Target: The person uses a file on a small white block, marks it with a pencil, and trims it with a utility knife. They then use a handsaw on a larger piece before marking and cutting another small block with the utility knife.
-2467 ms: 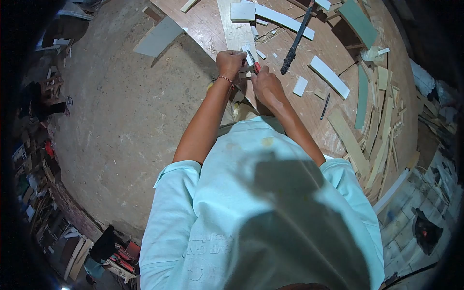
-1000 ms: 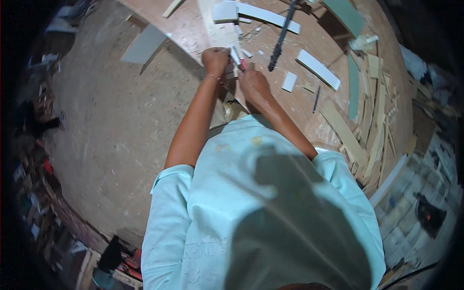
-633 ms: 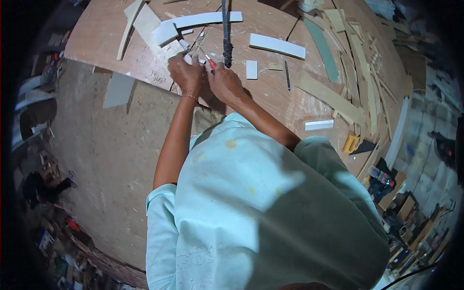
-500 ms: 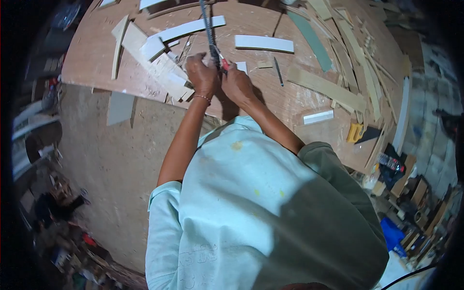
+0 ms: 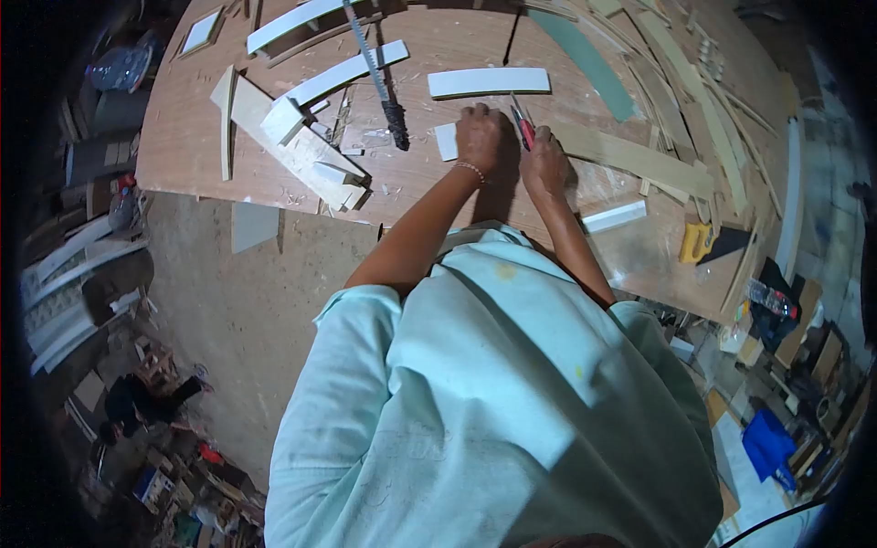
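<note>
My right hand (image 5: 545, 164) is wrapped round a red-handled tool (image 5: 524, 131), whose thin tip points up and slightly left. To its left, my left hand (image 5: 482, 139) has its fingers curled down at the tabletop, near where the small wood piece and pencil lay; what it grips, if anything, is hidden. A small white piece (image 5: 447, 142) lies just left of that hand. Above both hands rests a white curved strip (image 5: 490, 82). The saw-like blade with a dark wrapped handle (image 5: 396, 126) lies farther left, apart from my hands.
On the wooden table (image 5: 183, 164) are a pale board (image 5: 274, 146) at the left, a long wood strip (image 5: 639, 160) at the right, and a green strip (image 5: 585, 68). A yellow-handled saw (image 5: 697, 242) lies near the right edge. Thin offcuts crowd the upper right.
Both hands have moved right, away from the dark-handled blade, which now lies released. The red-handled tool has moved with my right hand. The camera view has shifted slightly.
</note>
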The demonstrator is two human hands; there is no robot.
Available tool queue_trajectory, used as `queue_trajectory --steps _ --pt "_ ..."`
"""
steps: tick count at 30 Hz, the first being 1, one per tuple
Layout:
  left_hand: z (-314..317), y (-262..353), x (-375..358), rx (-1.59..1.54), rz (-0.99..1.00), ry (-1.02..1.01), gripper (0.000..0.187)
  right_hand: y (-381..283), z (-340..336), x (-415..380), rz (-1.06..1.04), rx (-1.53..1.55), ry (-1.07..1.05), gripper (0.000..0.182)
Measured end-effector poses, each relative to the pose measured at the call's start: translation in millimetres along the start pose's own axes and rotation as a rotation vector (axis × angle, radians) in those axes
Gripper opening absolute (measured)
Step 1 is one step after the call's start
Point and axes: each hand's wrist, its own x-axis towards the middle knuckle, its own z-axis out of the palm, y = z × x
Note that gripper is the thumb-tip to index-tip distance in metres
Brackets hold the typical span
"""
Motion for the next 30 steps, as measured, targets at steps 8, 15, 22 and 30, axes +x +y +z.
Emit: queue_trajectory --steps 8,15,22,30 --pt "-5 5 -1 -0.063 -0.088 -0.133 0.017 -2 12 14 0.026 -0.025 -0.077 0.024" --pt "-44 -1 -21 -0.102 -0.314 -0.014 0.029 -22 17 3 -0.122 0.07 -0.051 0.02" --pt "-36 -24 -32 -0.143 -0.563 -0.095 0.041 -31 28 1 -0.123 -0.032 -0.018 0.023" --pt "-55 -47 -45 -1.097 -0.63 0.157 0.058 -28 24 3 -0.03 -0.01 -0.17 0.028"
